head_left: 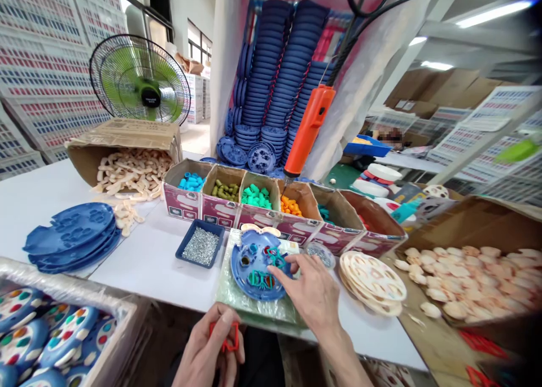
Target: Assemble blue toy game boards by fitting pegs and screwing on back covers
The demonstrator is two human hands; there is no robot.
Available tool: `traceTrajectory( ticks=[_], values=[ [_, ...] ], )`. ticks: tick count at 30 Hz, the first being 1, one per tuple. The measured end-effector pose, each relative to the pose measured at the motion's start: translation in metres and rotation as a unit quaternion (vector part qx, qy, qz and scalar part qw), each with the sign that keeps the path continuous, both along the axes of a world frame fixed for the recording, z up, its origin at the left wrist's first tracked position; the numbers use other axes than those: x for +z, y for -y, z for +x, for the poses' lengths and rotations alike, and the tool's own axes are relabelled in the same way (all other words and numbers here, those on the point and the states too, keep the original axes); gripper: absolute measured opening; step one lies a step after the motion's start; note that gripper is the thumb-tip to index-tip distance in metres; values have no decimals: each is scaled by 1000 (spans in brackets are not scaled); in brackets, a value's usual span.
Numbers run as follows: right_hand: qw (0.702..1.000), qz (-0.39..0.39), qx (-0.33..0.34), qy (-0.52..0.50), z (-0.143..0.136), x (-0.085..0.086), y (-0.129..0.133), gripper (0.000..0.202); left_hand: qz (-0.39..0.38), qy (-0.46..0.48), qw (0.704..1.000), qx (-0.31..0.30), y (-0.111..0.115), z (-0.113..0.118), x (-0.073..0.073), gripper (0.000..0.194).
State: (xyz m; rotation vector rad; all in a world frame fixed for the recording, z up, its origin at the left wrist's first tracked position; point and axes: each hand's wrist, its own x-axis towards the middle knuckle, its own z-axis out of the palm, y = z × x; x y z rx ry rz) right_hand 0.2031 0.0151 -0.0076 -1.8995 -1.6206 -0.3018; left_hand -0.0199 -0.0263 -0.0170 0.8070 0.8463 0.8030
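Note:
My left hand (215, 344) is closed on a small red plastic frame (231, 337) below the table's front edge. Over a round blue plastic shell (240, 278), my right hand (315, 291) has its thumb and index finger at a teal plastic piece (276, 256). Another teal piece (260, 280) lies lower in the shell, and small coloured parts sit in its upper holes. A cream-coloured piece (260, 229) shows at the shell's top edge. The shell rests on a plastic-covered pad (231, 307).
A dark tray of screws (200, 246) stands left of the pad. Behind are cardboard bins (220, 211) of coloured parts, with an orange electric screwdriver (307, 130) hanging above. Cream discs (372, 280) are stacked right; blue shells (71, 234) lie left. A box of finished-looking pieces (68, 336) sits front left.

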Motion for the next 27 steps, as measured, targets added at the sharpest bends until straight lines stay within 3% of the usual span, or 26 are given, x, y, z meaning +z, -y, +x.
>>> traceTrajectory(
  ticks=[6, 22, 27],
  values=[
    [997, -43, 55, 20, 1, 5, 1, 35, -8, 20, 1000, 1, 0, -2, 5, 48],
    [996, -49, 59, 36, -1, 4, -4, 32, 4, 38, 999, -15, 2, -2, -3, 45],
    [994, -24, 104, 27, -5, 18, 5, 30, 34, 61, 998, -8, 1, -4, -1, 45]
  ],
)
